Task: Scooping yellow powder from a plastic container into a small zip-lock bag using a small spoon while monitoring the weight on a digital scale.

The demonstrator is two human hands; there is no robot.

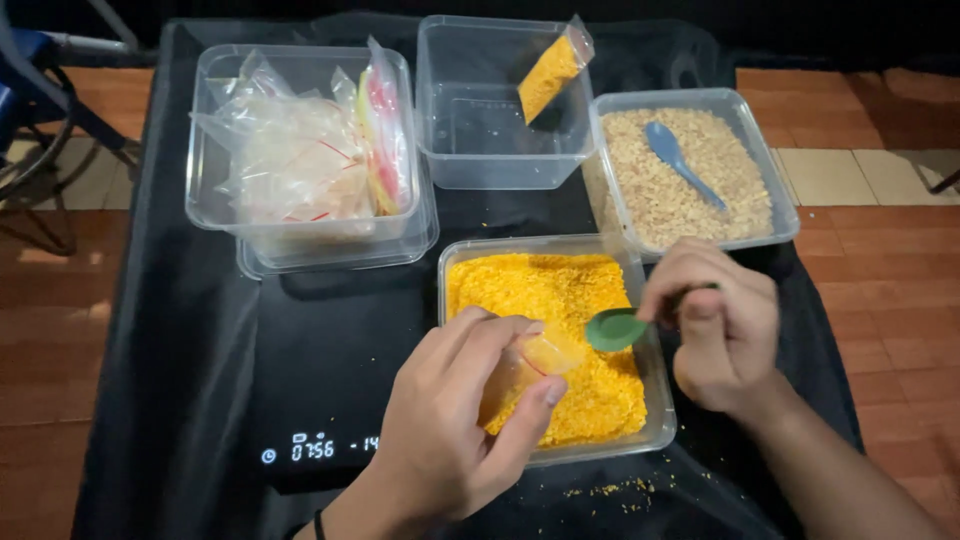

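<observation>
left hand (450, 420) pinches a small clear bag (530, 365) open, right hand (715, 325) grips a green spoon (615, 328); tilting early could spill orange grains (570, 300) onto the black cloth (180, 330)

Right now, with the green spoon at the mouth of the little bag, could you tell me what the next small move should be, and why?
Probably tip the green spoon into the small clear bag. The right hand holds the spoon right at the bag's opening, the left hand keeps the bag open over the tub of orange grains, and the bag looks only partly filled.
</observation>
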